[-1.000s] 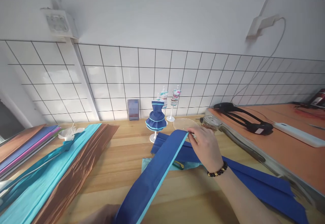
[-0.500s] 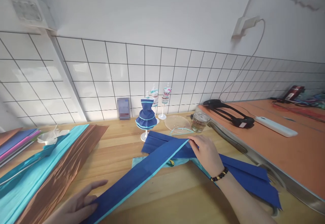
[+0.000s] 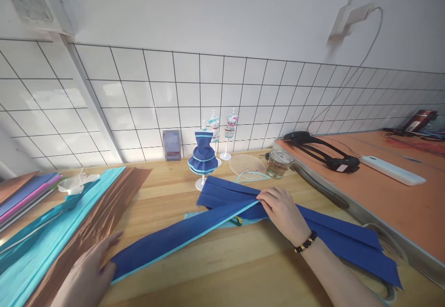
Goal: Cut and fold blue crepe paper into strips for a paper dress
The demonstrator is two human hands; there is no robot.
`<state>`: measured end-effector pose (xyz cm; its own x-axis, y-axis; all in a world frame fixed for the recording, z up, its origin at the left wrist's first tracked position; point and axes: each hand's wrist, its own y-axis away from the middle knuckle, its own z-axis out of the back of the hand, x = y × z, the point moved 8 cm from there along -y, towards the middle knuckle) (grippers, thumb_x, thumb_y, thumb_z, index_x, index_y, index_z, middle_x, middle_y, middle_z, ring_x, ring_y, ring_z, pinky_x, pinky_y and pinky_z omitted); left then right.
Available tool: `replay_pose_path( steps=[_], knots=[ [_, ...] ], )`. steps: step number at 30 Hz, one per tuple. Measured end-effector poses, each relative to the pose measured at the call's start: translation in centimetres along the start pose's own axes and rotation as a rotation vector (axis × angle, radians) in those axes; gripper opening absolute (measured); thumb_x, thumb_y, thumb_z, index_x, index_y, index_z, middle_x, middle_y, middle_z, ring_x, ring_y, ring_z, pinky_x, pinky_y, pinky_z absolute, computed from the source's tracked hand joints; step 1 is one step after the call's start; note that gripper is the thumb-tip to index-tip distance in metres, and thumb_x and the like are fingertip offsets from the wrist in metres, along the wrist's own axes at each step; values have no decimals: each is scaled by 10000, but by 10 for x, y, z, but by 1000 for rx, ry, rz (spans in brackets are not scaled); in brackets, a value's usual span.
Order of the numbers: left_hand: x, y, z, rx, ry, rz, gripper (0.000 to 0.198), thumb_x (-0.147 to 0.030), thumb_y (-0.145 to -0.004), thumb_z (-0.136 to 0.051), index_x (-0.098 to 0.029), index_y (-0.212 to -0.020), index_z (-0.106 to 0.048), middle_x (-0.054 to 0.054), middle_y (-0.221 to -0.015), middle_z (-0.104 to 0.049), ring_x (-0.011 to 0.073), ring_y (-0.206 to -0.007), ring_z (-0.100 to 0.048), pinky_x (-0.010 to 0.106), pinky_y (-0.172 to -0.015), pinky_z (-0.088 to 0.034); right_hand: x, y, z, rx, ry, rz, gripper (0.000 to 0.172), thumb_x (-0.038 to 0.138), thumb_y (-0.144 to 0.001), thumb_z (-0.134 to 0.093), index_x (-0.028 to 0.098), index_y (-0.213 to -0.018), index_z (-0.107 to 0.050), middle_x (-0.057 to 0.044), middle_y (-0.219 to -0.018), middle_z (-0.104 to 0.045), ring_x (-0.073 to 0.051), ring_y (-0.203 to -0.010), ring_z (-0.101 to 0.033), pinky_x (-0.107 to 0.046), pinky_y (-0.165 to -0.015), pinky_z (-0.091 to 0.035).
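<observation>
A long blue fabric strip (image 3: 181, 233) with a light-blue edge stretches between my two hands above the wooden table. At its far right, my right hand (image 3: 283, 212) pinches the light-blue edge between thumb and fingers. The near left end meets my left hand (image 3: 83, 272), which grips it by the thumb with the forefinger stretched out; part of that grip is hidden. Beneath the strip lie pleated blue fabric (image 3: 347, 235), a light-blue piece (image 3: 191, 215) and a small yellow-and-dark tool (image 3: 238, 221), mostly covered.
A mini dress form in a blue ruffled dress (image 3: 202, 156) stands behind the fabric, with two more forms beyond. Glass jar (image 3: 279, 163) and clear round plate (image 3: 243, 162) sit at the back. Folded cloths (image 3: 100, 223) lie left; a black headset strap (image 3: 323, 151) rests on the orange surface.
My left hand has moved left and slightly up, drawing the strip's near end out to a flatter line. The right hand keeps its pinch on the edge. The view has shifted slightly.
</observation>
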<state>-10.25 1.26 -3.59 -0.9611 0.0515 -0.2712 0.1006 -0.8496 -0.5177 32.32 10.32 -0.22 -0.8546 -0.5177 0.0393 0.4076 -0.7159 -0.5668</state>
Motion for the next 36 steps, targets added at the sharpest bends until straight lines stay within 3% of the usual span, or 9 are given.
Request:
replay_pose_path(
  steps=[3, 6, 9, 15, 20, 26, 31, 36],
  knots=[
    [-30, -2, 9, -75, -137, -132, 334, -309, -790, -419, -177, -1039, -598, 131, -1021, -676, 335, -959, -622, 511, -745, -527, 3, 1, -5, 37, -13, 13, 194, 122, -857, -464, 227, -875, -627, -36, -863, -662, -203, -839, -577, -361, -744, -442],
    [-72, 4, 8, -96, -62, -360, 269, -361, -795, -514, -227, -1003, -621, 84, -998, -676, 274, -942, -625, 413, -755, -535, 6, 1, -7, 60, -27, 25, 174, 140, -867, -475, 225, -902, -623, -31, -863, -660, -203, -837, -575, -365, -744, -442],
    [-92, 15, -8, -14, -20, -473, 201, -356, -794, -566, -272, -959, -642, 27, -957, -701, 224, -910, -644, 320, -715, -545, 9, 1, -7, 69, -45, 36, 160, 168, -882, -475, 229, -896, -622, -28, -858, -660, -201, -835, -576, -367, -750, -443],
    [-88, 23, -25, 56, -67, -489, 242, -413, -798, -553, -266, -950, -671, 18, -957, -721, 219, -882, -674, 300, -691, -578, 7, 1, -4, 46, -86, 42, 180, 192, -906, -441, 232, -930, -615, -34, -857, -668, -198, -825, -585, -373, -755, -452],
    [-84, 19, -28, 124, -52, -431, 250, -397, -801, -557, -261, -984, -660, 20, -987, -714, 211, -911, -666, 303, -737, -573, 3, 2, 0, 2, -134, 32, 202, 215, -920, -417, 222, -973, -611, -52, -874, -674, -201, -824, -594, -381, -764, -461],
    [-88, 17, -23, 102, 6, -422, 219, -260, -825, -489, -234, -967, -652, 29, -943, -720, 193, -884, -673, 273, -737, -562, -2, 1, 12, -54, -223, -31, 211, 279, -917, -428, 235, -962, -629, -64, -890, -681, -222, -836, -603, -411, -780, -465],
    [-91, 18, -20, 101, -24, -413, 228, -344, -825, -519, -250, -987, -650, 20, -949, -723, 199, -888, -672, 270, -743, -555, -12, 1, 14, -99, -355, -171, 194, 342, -879, -482, 242, -941, -636, -52, -895, -689, -219, -847, -624, -389, -800, -483],
    [-97, 17, -20, 107, -90, -409, 307, -453, -791, -558, -248, -1006, -638, 17, -963, -715, 200, -862, -673, 277, -708, -558, -28, 8, 16, -173, -509, -441, 250, 418, -814, -551, 218, -927, -647, -61, -955, -693, -222, -860, -632, -364, -780, -499]
  ],
)
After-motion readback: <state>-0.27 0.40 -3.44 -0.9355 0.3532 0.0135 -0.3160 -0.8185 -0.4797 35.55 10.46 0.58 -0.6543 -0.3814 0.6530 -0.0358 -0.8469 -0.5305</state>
